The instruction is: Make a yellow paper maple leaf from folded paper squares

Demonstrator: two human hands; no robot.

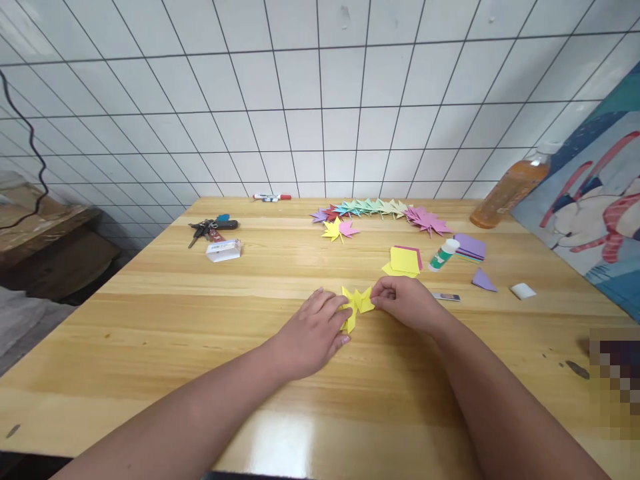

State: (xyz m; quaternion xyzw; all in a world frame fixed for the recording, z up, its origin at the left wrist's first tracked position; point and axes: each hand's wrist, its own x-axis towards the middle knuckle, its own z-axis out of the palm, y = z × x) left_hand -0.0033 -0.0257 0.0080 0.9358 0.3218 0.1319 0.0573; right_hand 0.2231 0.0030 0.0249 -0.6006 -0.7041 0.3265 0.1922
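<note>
A piece of folded yellow paper (358,301) with pointed flaps lies on the wooden table in front of me. My left hand (316,328) holds its left side down, fingers curved over it and the thumb apart near the table. The tip of one finger rests among the folds, and part of the paper is hidden beneath the fingers. On the other side, my right hand (404,301) pinches the right-hand flap between thumb and fingertips. Beyond the paper, a yellow leaf-shaped paper piece (331,231) touches a pink one (348,229).
A row of folded paper leaves (373,208) runs along the back. To the right are yellow sheets (404,260), a glue stick (444,255), purple sheets (470,246), an eraser (523,291) and a bottle (515,187). Keys (203,230) and a small white box (223,251) lie left.
</note>
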